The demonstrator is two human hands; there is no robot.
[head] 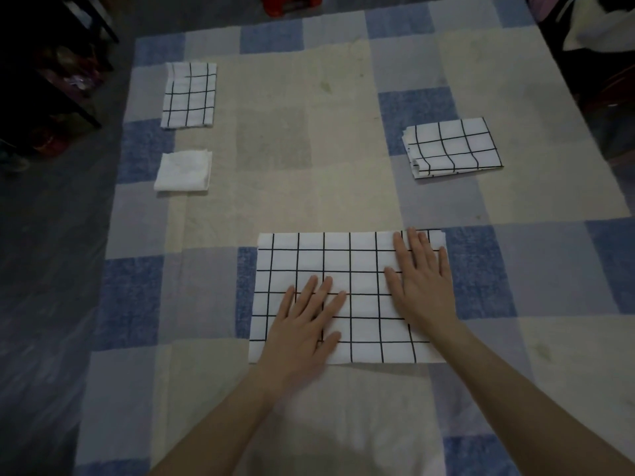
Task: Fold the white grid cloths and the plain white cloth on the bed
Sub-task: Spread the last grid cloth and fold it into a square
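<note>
A big white grid cloth (343, 286) lay flat on the bed (275, 149), in the lower middle of the frame. It was folded into a wide shape with straight edges. Both hands were on top of it.

The left hand (305, 324) lay flat near the bottom left part of the cloth. Its fingers were straight and spread a little, and it pressed down on the cloth. The right hand (419, 280) lay flat on the right side of the cloth. Its fingers were straight too, and their tips reached close to the top right corner. Neither hand was holding or pinching anything. The two hands were near each other but not touching.

Three more cloths lay higher up in the frame, well apart from the hands. A folded grid cloth (189, 94) sat in the upper left. Just below it was a small plain white cloth (184, 171), folded into a square. The two did not touch. Another folded grid cloth (452, 147) sat on the right side, turned a little crooked, with its layers showing at its left edge.

The bed had a cover with blue, grey and cream squares. A red thing (290, 3) showed at the top edge of the frame, past the bed. Dark furniture (44, 63) stood in the upper left corner.
</note>
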